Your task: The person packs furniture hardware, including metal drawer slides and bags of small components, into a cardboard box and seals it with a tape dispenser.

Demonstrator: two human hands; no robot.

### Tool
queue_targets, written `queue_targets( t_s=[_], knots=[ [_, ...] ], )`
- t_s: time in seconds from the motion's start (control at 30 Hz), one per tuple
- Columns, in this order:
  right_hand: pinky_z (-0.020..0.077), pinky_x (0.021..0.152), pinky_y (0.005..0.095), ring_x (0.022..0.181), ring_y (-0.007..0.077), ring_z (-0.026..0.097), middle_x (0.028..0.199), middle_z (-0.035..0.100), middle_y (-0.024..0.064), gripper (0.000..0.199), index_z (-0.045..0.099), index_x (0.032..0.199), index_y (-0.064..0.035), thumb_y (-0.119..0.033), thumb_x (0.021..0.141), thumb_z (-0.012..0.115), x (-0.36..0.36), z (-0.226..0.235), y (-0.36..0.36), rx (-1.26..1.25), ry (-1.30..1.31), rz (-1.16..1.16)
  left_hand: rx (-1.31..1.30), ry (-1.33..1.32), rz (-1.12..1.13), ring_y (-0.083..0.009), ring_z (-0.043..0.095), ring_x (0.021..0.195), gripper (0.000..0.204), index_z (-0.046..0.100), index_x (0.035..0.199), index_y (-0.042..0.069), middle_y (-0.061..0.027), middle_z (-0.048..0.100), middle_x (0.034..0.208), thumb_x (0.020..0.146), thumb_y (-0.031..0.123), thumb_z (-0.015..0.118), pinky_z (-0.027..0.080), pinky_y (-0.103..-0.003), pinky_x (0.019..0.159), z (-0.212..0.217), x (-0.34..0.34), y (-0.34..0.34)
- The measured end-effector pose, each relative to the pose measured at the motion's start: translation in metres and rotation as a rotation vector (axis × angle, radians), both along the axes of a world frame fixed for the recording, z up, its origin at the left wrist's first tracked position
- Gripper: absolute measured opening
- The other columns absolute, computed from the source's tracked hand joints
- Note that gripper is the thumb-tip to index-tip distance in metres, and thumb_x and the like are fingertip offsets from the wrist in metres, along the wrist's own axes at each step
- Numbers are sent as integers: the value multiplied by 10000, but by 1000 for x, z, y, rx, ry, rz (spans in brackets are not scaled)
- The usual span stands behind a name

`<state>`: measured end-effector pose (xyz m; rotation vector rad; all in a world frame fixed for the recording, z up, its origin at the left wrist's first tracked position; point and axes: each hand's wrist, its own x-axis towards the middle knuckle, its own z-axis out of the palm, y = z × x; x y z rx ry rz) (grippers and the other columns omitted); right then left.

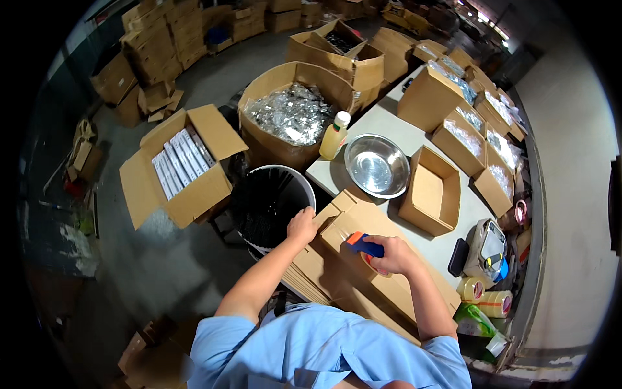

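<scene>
Standing over the pale surface [389, 126], a person in a blue shirt works on a flat cardboard box [363, 227] that lies on a stack of folded cartons at the near edge. Behind it sit an open empty carton [433, 191] and a steel bowl [377, 165], with a yellow bottle [334, 136] beside the bowl. A black bin [272, 201] stands just left of the box. The left hand [302, 225] presses the box's corner, fingers curled over it. The right hand [392, 255] is clamped around a tape dispenser [364, 245] resting on the box.
</scene>
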<state>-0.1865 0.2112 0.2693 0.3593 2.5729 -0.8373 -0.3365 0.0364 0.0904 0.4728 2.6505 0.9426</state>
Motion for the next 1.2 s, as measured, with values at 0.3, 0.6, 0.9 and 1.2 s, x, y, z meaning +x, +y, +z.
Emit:
queue_targets(
  t_s=[0.3,0.6,0.9,1.2],
  knots=[
    [522,758,376,810,301,655,898,676,151,531,632,1139,-150,-226,614,671,43,-2,31,39,-12,62,598,-130,-56,-183,672,855,405,557,1081,-19,-151,688,937,795,220,714,501,-283,735,-22,14,27],
    [499,817,364,880,300,634,987,660,146,563,639,1157,-186,-168,601,722,211,-3,112,76,-72,-63,-387,595,-797,-282,290,1340,790,328,1387,108,-160,322,1440,787,556,578,199,-635,1021,35,71,72],
    [457,850,410,953,348,554,1040,553,196,544,588,1173,-94,-441,761,670,265,-34,88,198,600,-757,-416,421,-1352,-339,393,1210,1082,272,1402,119,-190,418,1286,520,446,805,324,-470,995,80,147,120],
    [323,1036,457,1236,423,355,1310,355,249,892,286,1383,-92,-471,704,724,297,-165,-14,100,667,-1689,-501,-987,-1162,-253,443,1248,839,330,1407,100,-199,485,1310,745,387,758,249,-329,1084,-42,51,154]
  ],
)
